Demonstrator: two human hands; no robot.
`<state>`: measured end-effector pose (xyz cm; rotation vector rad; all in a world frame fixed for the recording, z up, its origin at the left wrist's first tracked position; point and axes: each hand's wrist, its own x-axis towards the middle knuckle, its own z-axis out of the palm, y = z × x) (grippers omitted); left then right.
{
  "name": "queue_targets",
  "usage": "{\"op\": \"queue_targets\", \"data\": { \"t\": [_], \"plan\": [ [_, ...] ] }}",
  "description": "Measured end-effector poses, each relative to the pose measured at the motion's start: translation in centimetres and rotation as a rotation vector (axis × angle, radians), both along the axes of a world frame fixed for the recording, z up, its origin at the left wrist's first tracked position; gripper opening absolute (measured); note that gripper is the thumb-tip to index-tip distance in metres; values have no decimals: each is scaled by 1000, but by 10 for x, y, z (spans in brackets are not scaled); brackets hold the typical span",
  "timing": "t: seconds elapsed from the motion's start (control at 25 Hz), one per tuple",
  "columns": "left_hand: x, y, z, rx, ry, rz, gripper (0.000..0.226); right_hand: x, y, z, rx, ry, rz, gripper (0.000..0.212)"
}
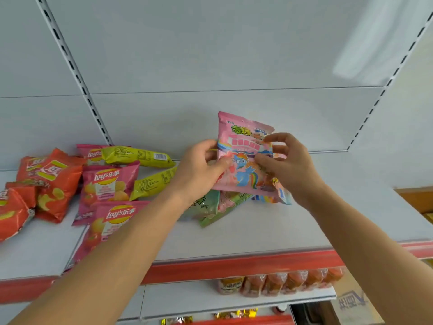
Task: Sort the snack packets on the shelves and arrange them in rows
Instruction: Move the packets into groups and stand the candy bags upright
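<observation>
Two hands, the left hand and right hand, pinch a pink pony packet by its side edges above the shelf, best stood upright and square beside matching packets.

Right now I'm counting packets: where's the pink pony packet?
Center-right of the head view, the pink pony packet is held upright between the left hand and right hand, above the green packets.

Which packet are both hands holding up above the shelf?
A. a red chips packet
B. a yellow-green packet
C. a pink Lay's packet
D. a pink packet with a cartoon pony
D: the left hand and right hand pinch the pink pony packet by its sides.
</observation>
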<state>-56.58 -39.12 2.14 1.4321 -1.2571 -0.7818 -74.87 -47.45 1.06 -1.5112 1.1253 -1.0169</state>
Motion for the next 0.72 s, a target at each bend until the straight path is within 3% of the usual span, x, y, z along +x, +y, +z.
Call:
{"op": "queue_targets", "data": {
  "t": [0.12, 0.24, 0.36, 0.48, 0.6, 0.72],
  "plan": [
    [33, 2, 10, -7, -662, 50, 48, -30, -16, 3, 67, 53, -87, 34],
    [72, 11, 9, 236, -1071, -89, 73, -60, -28, -5, 118, 296, -108, 28],
    [91, 16, -7, 449, -1240, -169, 84, -54, -27, -7, -95, 736, -132, 28],
    [105, 16, -13, 325, -1217, -114, 63, -10, -21, 6, -458, 748, -100, 32],
    [126, 12, 6, 188, -1222, -11, 54, 58, -26, 16, -720, 872, 121, 38],
    [148, 2, 22, 416, -1515, -47, 63, 113, -43, 19, -670, 1165, 286, 48]
  ]
}}
